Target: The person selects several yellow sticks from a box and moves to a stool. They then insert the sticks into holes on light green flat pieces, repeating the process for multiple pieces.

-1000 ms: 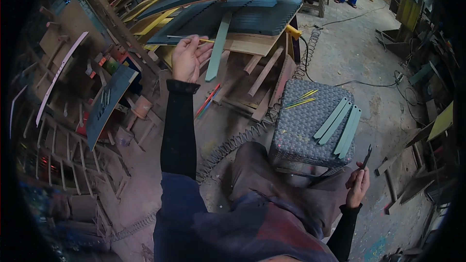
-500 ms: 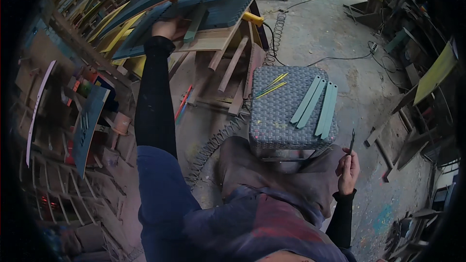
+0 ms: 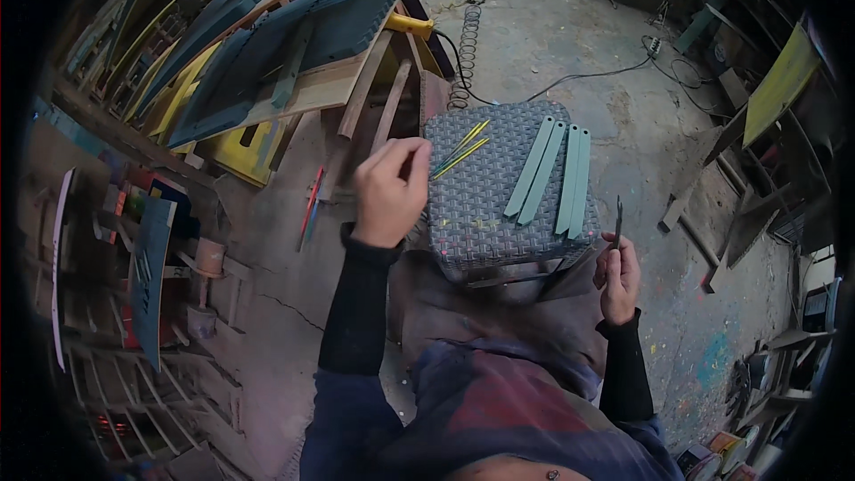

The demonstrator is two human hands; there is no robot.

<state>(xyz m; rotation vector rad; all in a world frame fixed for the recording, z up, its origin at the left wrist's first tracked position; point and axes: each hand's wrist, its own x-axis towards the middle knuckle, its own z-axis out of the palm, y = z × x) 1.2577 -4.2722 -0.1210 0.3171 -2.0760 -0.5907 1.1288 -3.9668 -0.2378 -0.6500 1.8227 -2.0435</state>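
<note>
My left hand is raised beside the left edge of a grey woven stool, its fingers curled together. Whatever lies in them, if anything, is hidden. On the right, just off the stool's near corner, my right hand grips a thin dark tool that points upward; its exact kind is unclear. Several flat pale-green strips, each with a hole near its far end, lie side by side on the stool. At its far left are several thin yellow and green sticks.
At the far left, dark blue-grey boards rest on a wooden support, with one green strip on top. Behind the stool runs a coiled hose and a black cable. A yellow panel leans at right.
My left hand has come back from the boards at far left to beside the stool. The right hand still holds the dark tool. The whole view has shifted somewhat.
</note>
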